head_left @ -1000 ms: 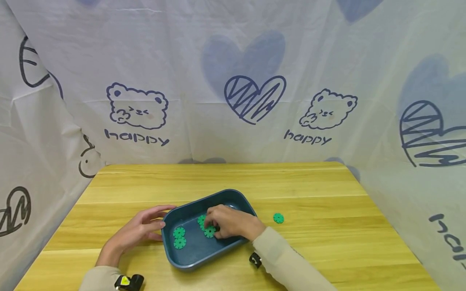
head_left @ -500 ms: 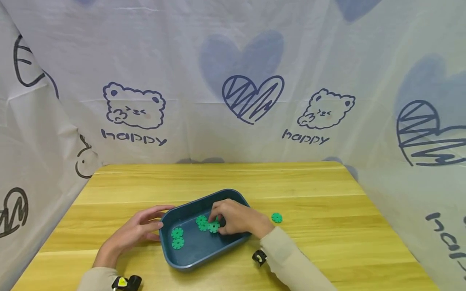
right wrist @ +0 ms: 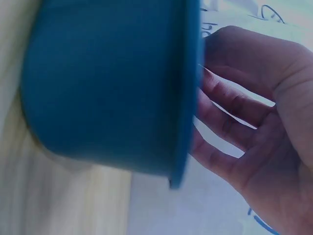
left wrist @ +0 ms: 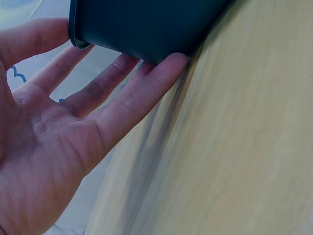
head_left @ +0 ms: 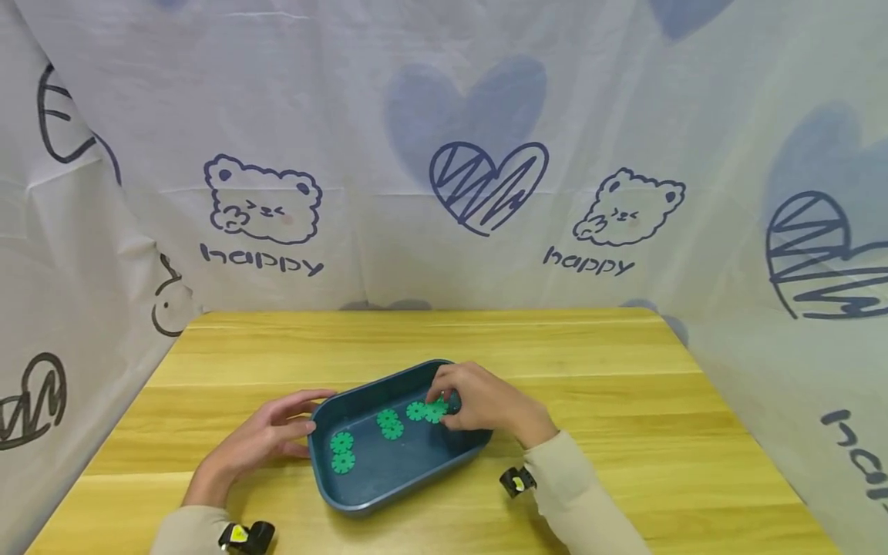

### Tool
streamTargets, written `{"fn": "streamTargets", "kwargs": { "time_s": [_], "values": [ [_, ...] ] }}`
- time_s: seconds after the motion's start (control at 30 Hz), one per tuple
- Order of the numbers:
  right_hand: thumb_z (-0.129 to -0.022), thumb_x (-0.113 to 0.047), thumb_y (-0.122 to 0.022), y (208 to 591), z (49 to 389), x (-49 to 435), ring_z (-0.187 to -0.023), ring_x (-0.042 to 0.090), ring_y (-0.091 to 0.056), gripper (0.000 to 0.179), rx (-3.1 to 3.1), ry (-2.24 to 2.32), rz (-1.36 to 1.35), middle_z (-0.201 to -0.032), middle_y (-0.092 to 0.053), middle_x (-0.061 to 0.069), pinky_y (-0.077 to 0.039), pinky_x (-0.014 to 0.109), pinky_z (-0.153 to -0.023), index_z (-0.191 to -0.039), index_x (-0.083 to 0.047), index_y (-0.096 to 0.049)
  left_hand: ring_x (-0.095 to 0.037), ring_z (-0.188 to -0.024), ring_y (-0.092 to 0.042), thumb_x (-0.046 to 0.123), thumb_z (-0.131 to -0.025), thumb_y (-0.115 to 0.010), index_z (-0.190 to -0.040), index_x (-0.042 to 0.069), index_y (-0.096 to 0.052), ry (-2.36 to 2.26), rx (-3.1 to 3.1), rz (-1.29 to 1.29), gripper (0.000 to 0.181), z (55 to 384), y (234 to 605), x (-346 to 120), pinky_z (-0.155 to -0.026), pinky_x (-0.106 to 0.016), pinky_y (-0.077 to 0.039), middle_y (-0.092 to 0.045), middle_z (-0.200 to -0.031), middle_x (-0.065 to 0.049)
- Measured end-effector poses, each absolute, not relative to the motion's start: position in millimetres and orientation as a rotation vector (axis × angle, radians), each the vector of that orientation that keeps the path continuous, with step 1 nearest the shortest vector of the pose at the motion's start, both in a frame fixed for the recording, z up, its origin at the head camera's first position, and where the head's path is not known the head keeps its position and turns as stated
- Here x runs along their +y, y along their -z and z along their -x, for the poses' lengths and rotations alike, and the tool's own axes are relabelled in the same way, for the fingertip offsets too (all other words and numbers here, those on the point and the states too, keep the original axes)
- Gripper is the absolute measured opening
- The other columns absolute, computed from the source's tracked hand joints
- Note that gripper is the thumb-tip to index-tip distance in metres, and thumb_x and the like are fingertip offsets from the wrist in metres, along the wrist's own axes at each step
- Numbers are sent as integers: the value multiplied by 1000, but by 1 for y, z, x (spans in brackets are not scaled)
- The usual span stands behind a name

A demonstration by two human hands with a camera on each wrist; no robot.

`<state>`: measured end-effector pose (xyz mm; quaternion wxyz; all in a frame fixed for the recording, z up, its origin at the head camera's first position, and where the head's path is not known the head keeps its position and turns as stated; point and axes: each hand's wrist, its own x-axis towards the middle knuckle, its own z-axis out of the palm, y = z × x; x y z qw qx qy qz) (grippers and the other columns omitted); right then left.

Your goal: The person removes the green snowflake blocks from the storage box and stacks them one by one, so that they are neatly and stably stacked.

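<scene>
A dark blue tray stands at an angle on the table. My left hand rests against its left end, thumb at the rim and fairly straight fingers along the outer wall. Inside lie green notched plastic discs: an overlapping pair at the left, another pair in the middle, and a group at the right. My right hand reaches over the right end and pinches a green notched disc of that group. In the right wrist view, the tray's wall hides my right fingertips.
The wooden table extends around the tray on all sides. Behind it and along both sides hangs a white cloth printed with hearts and bears. Black wrist cameras sit on both wrists.
My right hand has moved right inside the tray, taking green discs away from the middle pair. The loose disc on the table at right is now hidden behind that hand. My left hand stays put.
</scene>
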<state>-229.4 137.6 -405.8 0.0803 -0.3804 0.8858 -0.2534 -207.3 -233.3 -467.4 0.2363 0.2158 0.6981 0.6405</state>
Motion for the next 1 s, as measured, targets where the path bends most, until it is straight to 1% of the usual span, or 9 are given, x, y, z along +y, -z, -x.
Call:
{"fn": "streamTargets", "kwargs": {
  "time_s": [0.07, 0.2, 0.27, 0.4, 0.63, 0.8, 0.93, 1.0],
  "values": [
    [-86, -5, -79, 404, 229, 142, -94, 27, -65, 25, 2665, 768, 1130, -108, -70, 2, -59, 29, -78, -110, -10, -78, -23, -123, -66, 15, -108, -51, -158, 5, -36, -1750, 1920, -583, 54, 208, 467, -233, -94, -48, -62, -46, -155, -24],
    [-86, -5, -79, 398, 228, 151, -96, 24, -65, 24, 2694, 771, 1121, -109, -71, 2, -61, 39, -83, -110, -9, -78, -22, -122, -67, 15, -108, -51, -158, 4, -35, -1739, 1931, -570, 54, 208, 467, -233, -93, -48, -62, -42, -156, -30],
    [-86, -4, -79, 396, 227, 155, -95, 22, -65, 24, 2706, 767, 1107, -109, -71, 2, -61, 39, -83, -110, -9, -78, -22, -122, -67, 15, -108, -51, -158, 4, -35, -1736, 1934, -567, 54, 208, 467, -233, -93, -48, -63, -42, -156, -30],
    [-85, -5, -80, 392, 227, 164, -94, 18, -63, 24, 2744, 752, 1058, -107, -70, -2, -60, 34, -81, -108, -12, -79, -22, -122, -66, 16, -108, -51, -158, 4, -35, -1731, 1939, -567, 55, 208, 467, -233, -93, -48, -62, -43, -156, -28],
    [-84, -3, -78, 388, 226, 186, -97, 22, -66, 25, 2774, 819, 956, -107, -71, -3, -61, 40, -84, -107, -14, -79, -23, -123, -66, 19, -107, -54, -158, 5, -36, -1727, 1957, -545, 56, 209, 466, -232, -93, -48, -62, -40, -157, -32],
    [-82, -3, -79, 390, 224, 205, -96, 23, -67, 23, 2820, 827, 920, -106, -72, -2, -61, 39, -82, -103, -14, -80, -25, -124, -65, 19, -107, -54, -158, 5, -36, -1724, 1961, -544, 56, 209, 465, -232, -93, -48, -62, -39, -157, -33],
    [-82, -4, -79, 395, 224, 220, -96, 25, -67, 22, 2851, 828, 877, -105, -73, -2, -60, 42, -82, -102, -14, -79, -23, -123, -66, 19, -107, -54, -158, 5, -36, -1726, 1955, -546, 56, 208, 466, -233, -93, -48, -63, -40, -156, -33],
    [-82, -3, -79, 397, 224, 227, -96, 27, -67, 22, 2854, 835, 856, -105, -73, -1, -61, 45, -83, -102, -13, -79, -22, -123, -66, 19, -107, -54, -158, 5, -36, -1728, 1954, -550, 56, 208, 466, -233, -93, -47, -63, -41, -156, -32]
  ]
}}
